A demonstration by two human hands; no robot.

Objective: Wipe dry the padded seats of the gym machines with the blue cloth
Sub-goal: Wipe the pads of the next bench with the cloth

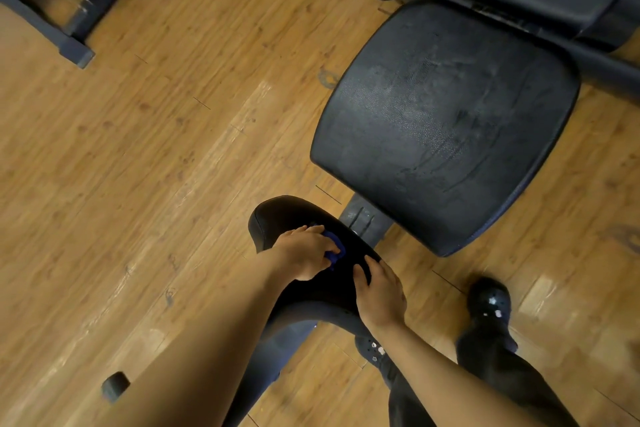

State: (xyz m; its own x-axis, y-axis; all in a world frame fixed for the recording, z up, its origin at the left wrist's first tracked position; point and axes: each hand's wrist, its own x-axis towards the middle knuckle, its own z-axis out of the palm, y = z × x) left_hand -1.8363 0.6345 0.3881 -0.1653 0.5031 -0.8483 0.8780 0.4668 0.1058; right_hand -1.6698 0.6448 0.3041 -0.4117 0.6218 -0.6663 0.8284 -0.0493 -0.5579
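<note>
- My left hand (pixel 304 255) is curled over the blue cloth (pixel 335 248), bunching it and pressing it down onto the small black pad (pixel 294 218) in front of me.
- Only a little of the cloth shows past my fingers. It looks soft, light and limp, so I judge it is best held wadded under the palm rather than by an edge, which would only flap and skip.
- My right hand (pixel 379 291) lies spread on the near right side of the same pad, fingers fairly straight, pinching nothing. It seems to steady the pad.
- The pad looks smooth and firm with a little give. I expect the cloth to slide easily on it, so pressure should come from the flat of my hand.
- The big padded seat (pixel 446 125) sits beyond, apart from both hands, with streaks and a dull sheen that may be damp. It is fixed to its frame, so I need not hold it.
- My shoes (pixel 490 302) are on the wooden floor (pixel 156 149).
</note>
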